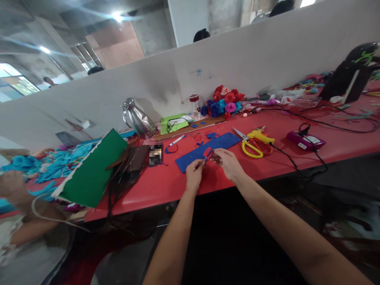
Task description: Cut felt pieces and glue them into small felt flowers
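Observation:
My left hand (195, 173) is closed in a pinch near the table's front edge. Beside it, my right hand (227, 161) also pinches, with its fingertips close to the left ones. Between them is a small red-and-blue piece (208, 151), its exact form too small to make out, with a thin pale line at the left fingertips. Under and behind the hands lies a strip of blue felt-like sheet (190, 158). To the right lie yellow-handled scissors (251, 149) and a yellow glue gun (261, 136). Blue scraps (211, 135) and a marker (177, 141) lie behind the sheet.
A green board (95, 170) leans at left by a dark bag (130, 162). A steel jug (138, 118), a glass jar (194, 105) and handmade flowers (225, 102) stand along the partition. A purple power socket (305, 140) trails cords at right. Another person's arm (32, 221) is at far left.

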Action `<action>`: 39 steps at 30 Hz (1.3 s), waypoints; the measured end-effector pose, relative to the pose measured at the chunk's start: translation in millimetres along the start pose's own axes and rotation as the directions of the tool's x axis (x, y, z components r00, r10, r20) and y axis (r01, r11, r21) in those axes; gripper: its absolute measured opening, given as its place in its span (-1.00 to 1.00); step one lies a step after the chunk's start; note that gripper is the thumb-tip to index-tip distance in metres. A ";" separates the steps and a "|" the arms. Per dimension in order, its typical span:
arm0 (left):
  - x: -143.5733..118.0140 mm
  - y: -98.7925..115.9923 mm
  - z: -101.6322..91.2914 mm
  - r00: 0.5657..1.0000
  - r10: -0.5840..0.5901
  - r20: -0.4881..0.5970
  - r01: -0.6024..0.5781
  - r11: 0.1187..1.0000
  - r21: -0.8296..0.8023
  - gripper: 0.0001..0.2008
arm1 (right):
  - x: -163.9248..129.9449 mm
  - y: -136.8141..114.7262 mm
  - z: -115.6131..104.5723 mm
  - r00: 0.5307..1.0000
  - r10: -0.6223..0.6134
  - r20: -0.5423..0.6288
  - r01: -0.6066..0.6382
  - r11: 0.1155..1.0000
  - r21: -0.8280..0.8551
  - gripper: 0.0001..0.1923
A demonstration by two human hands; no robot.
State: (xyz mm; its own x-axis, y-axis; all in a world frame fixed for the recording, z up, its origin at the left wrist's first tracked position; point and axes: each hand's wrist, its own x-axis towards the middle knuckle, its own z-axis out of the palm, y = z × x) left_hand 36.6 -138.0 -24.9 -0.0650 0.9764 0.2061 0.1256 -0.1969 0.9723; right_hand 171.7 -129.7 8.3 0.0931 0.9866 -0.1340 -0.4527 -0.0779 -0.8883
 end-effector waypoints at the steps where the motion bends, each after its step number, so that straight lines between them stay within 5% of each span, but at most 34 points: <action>1: 0.0 0.1 0.0 1.000 -0.001 -0.003 0.001 1.000 -0.003 -0.88 | 0.4 0.4 -0.3 1.000 0.002 0.000 -0.002 1.000 -0.007 -0.82; 14: -1.7 5.5 0.6 1.000 -0.007 0.011 0.008 0.999 -0.049 -0.88 | 0.9 9.7 -2.1 0.988 -0.072 0.135 0.089 0.988 -0.127 -0.87; 39: -0.5 2.1 0.4 1.000 0.003 0.022 -0.003 1.000 -0.003 -0.85 | -0.7 6.7 -1.0 0.975 -0.091 0.204 0.130 0.974 -0.184 -0.83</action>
State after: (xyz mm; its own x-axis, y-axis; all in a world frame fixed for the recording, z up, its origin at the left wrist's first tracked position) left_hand 37.2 -138.8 -23.0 -0.0424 0.9775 0.2066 0.1228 -0.2001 0.9720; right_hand 169.5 -131.1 2.0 -0.0493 0.9980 0.0402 -0.2662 0.0257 -0.9636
